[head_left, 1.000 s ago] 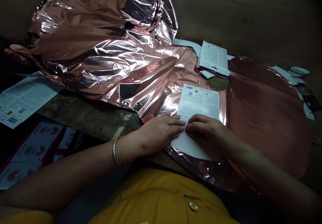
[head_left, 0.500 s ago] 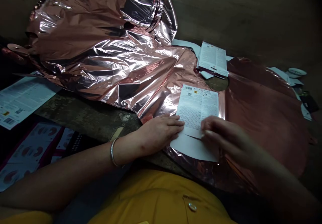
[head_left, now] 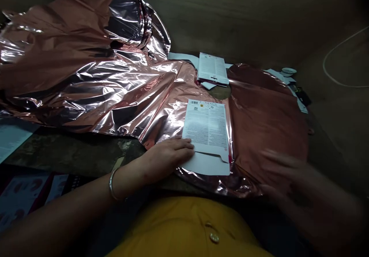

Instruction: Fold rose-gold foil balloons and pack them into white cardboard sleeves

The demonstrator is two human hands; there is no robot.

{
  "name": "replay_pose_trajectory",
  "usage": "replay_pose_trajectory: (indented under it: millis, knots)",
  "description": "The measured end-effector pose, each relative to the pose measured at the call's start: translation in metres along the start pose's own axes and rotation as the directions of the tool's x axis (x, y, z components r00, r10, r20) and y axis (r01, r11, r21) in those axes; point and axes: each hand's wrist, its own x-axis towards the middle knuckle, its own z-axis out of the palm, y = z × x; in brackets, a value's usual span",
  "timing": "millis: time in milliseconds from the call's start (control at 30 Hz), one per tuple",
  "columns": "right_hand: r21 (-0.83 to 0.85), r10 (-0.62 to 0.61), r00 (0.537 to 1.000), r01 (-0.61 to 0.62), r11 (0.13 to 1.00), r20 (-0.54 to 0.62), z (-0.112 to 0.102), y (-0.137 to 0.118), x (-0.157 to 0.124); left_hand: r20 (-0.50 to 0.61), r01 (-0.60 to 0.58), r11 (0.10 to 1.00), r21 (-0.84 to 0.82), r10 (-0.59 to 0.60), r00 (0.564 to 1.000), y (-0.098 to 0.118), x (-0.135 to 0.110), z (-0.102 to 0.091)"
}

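Note:
A white printed card envelope [head_left: 205, 128] lies on a large rose-gold foil balloon [head_left: 268, 122]. Its plain flap [head_left: 206, 164] is at the near end, folded out towards me. My left hand [head_left: 170, 154] lies flat with fingers stretched, the fingertips touching the envelope's lower left edge. Off to the right of the envelope, my right hand [head_left: 285, 172] hovers over the foil. It is smeared by motion, but its fingers look stretched out with the thumb apart, and nothing shows in them.
Behind the envelope sits a stack of similar printed envelopes [head_left: 213, 69]. More crumpled foil [head_left: 86, 68] spreads to the left. A printed sheet [head_left: 14, 137] lies at the left edge, with printed packs [head_left: 24, 191] below it. A small white oval object [head_left: 288, 71] is at the back right.
My right hand has left the envelope's lower right side and swung right, its fingers opening out. The left hand stays on the envelope. The whole view has shifted to the right.

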Motion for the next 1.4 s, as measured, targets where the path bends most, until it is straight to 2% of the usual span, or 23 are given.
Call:
replay_pose_trajectory:
  millis: [33,67,133,233,333,433,600,667,767,833,933,1033,1167,1200,1267,1333,1400]
  knots:
    - [-0.022,0.001,1.000,0.000,1.000,0.026,0.013,-0.002,0.008,0.008,-0.016,1.000,-0.010,0.016,1.000,0.001,0.000,-0.002]
    - [-0.020,-0.026,0.993,0.028,0.999,0.115,0.026,-0.003,0.017,0.023,-0.016,1.000,-0.013,0.017,1.000,0.003,0.001,-0.004]
    - [0.000,-0.066,0.981,0.068,0.998,0.181,0.048,-0.003,0.031,0.071,0.009,1.000,0.005,-0.010,0.997,0.007,0.002,-0.008]
    - [-0.007,-0.103,0.981,0.106,0.994,0.164,0.064,0.000,0.038,0.134,0.043,0.995,0.089,-0.054,0.989,0.014,0.008,-0.010]
    - [-0.044,-0.160,0.978,0.167,0.985,0.134,0.064,0.001,0.036,0.115,0.040,0.979,0.198,-0.064,0.991,0.019,0.016,-0.003]
    - [-0.063,-0.186,0.978,0.192,0.979,0.093,0.063,-0.003,0.034,0.091,-0.004,0.963,0.268,-0.021,0.996,0.025,0.020,0.006]
    - [-0.086,-0.135,0.985,0.144,0.986,0.105,0.066,-0.013,0.035,0.077,-0.038,0.952,0.304,0.015,0.997,0.029,0.016,0.013]
    - [-0.083,-0.113,0.991,0.119,0.989,0.073,0.069,-0.014,0.035,0.068,-0.036,0.956,0.291,0.017,0.998,0.029,0.016,0.013]
    - [-0.046,-0.071,0.997,0.070,0.996,-0.034,0.074,-0.011,0.039,0.042,0.015,0.971,0.237,-0.026,0.999,0.026,0.020,0.013]
    - [-0.015,-0.017,0.998,0.016,1.000,-0.064,0.074,-0.008,0.044,0.004,0.110,0.978,0.178,-0.112,0.994,0.024,0.023,0.012]
    - [-0.057,0.034,0.999,-0.036,0.998,-0.031,0.072,-0.004,0.053,-0.026,0.279,0.951,0.135,-0.278,0.960,0.021,0.026,0.011]
    - [-0.182,0.109,0.993,-0.101,0.978,0.037,0.070,-0.002,0.061,-0.032,0.446,0.880,0.161,-0.447,0.894,0.019,0.028,0.008]
    - [-0.269,0.257,0.966,-0.248,0.931,-0.001,0.070,-0.004,0.064,-0.117,0.595,0.778,0.202,-0.584,0.804,0.016,0.037,0.000]
    - [-0.273,0.277,0.961,-0.268,0.924,-0.008,0.070,-0.004,0.063,-0.107,0.626,0.760,0.176,-0.617,0.780,0.016,0.040,-0.002]
    - [-0.251,0.307,0.951,-0.302,0.920,-0.019,0.071,-0.006,0.062,-0.019,0.674,0.738,0.046,-0.674,0.739,0.016,0.045,-0.006]
    - [-0.175,0.357,0.933,-0.359,0.917,-0.045,0.071,-0.005,0.061,0.056,0.702,0.707,-0.084,-0.700,0.712,0.017,0.049,-0.008]
    - [-0.095,0.411,0.910,-0.415,0.905,-0.062,0.071,-0.004,0.061,0.036,0.709,0.698,-0.099,-0.709,0.704,0.019,0.051,-0.010]
